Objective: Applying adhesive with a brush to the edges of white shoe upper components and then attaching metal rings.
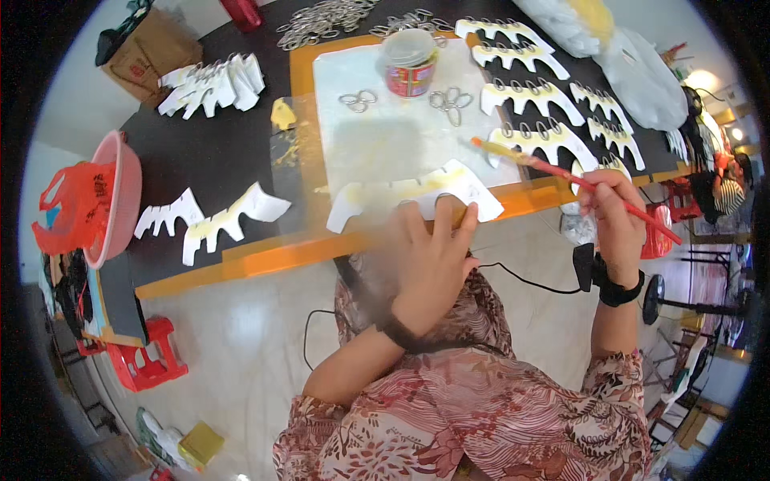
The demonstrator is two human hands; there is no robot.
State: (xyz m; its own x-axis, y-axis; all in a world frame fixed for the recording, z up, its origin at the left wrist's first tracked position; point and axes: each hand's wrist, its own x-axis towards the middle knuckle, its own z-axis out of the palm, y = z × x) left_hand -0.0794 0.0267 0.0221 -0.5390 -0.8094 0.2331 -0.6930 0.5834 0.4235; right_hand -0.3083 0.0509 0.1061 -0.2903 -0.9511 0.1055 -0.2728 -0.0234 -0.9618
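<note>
My left hand (433, 256) lies with fingers spread on the lower edge of a white scalloped cutout (357, 200), pressing it near the table's front edge. Yellowish paste streaks the cutout's upper side. In my right hand (616, 216) is a paintbrush (553, 168) with a red handle. Its yellow-coated tip points left, above the table and apart from the cutout. Beyond the cutout stands an open jar (409, 76) with a colourful label. Loose metal rings (451, 102) lie to its right, and more rings (358, 99) to its left.
Finished-looking cutouts with rings (529, 100) stand in rows at right. Pasted cutouts (228, 220) and a stack (215, 86) lie left. Ring piles (325, 22) sit at the back. A pink basket (124, 200) is at the left edge; plastic bags (642, 80) lie far right.
</note>
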